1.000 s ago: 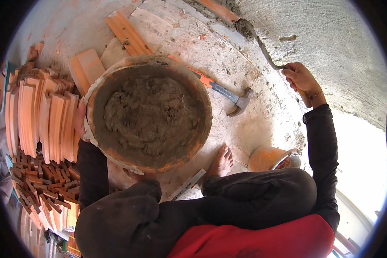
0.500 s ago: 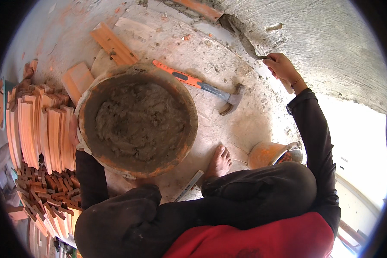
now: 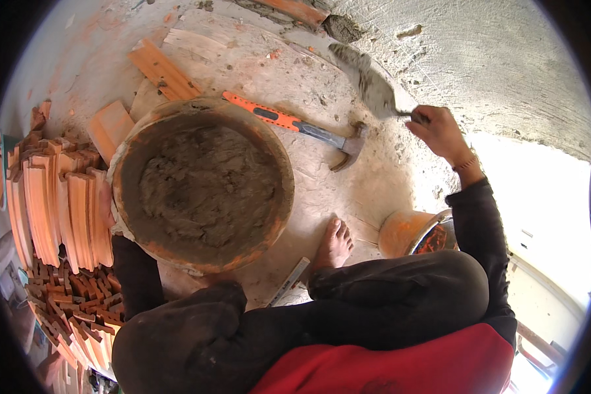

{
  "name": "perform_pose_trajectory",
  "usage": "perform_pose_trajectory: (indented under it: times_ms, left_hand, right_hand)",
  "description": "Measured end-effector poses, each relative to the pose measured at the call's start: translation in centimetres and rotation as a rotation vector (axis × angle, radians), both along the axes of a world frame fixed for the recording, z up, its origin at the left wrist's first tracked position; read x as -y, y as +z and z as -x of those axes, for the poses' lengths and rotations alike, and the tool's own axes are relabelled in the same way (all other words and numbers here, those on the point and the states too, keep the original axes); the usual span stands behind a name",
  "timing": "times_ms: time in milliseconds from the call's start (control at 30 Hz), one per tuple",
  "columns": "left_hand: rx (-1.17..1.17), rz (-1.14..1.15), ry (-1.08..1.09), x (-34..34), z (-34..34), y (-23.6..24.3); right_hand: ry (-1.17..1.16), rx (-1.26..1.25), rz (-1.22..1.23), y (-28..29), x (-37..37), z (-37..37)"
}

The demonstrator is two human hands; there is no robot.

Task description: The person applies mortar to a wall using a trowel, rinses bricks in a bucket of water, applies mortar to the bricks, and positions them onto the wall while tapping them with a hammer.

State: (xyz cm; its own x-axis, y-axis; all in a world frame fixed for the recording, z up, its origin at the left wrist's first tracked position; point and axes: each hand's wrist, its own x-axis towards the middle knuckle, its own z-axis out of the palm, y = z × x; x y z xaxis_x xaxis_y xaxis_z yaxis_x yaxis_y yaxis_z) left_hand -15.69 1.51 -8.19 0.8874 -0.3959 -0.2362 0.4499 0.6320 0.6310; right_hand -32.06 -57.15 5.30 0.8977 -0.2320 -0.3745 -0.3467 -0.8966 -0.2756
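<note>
My right hand [image 3: 437,131] grips a mortar-smeared trowel [image 3: 371,82], its blade angled toward the upper left near the rough plaster wall [image 3: 479,59]. My left hand [image 3: 108,207] holds the left side of a large round basin [image 3: 282,190] of wet grey mortar [image 3: 203,184]; most of that hand is hidden behind the rim. Just beyond the basin, a claw hammer [image 3: 302,129] with an orange grip lies on the dusty floor. A strip of dark mortar [image 3: 341,27] sits at the foot of the wall, beside an orange terracotta piece [image 3: 299,10].
Stacked terracotta tiles [image 3: 46,203] stand left of the basin, with more loose tiles [image 3: 164,69] lying beyond it. A small stained bucket [image 3: 397,236] is beside my bare right foot [image 3: 335,246]. A silver bar [image 3: 289,279] lies by my legs.
My right hand first went up and left, then came down, drawing the trowel blade away from the mortar at the wall's foot. The basin shifted left in view.
</note>
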Motion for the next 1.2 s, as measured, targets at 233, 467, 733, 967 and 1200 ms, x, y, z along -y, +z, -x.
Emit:
perform_pose_trajectory:
  times_ms: [233,467,733,967,1200]
  left_hand:
    - [0.004,0.006,-0.001,-0.2,-0.5,0.0]
    - [0.001,0.037,-0.003,-0.1,-0.1,-0.1]
    - [0.013,0.179,-0.068,0.6,-0.2,0.1]
    - [-0.029,0.311,-0.119,1.8,0.2,0.8]
    - [-0.024,0.136,-0.045,2.3,0.2,0.4]
  right_hand:
    - [-0.284,-0.488,-0.780,3.4,2.1,-1.0]
    - [-0.367,-0.243,-0.487,2.7,4.5,-2.8]
    - [0.137,-0.060,-0.504,7.8,-7.2,-4.2]
    - [0.771,-0.093,-0.039,10.2,-23.7,-8.1]
    - [0.878,-0.150,0.449,11.5,-27.1,-9.3]
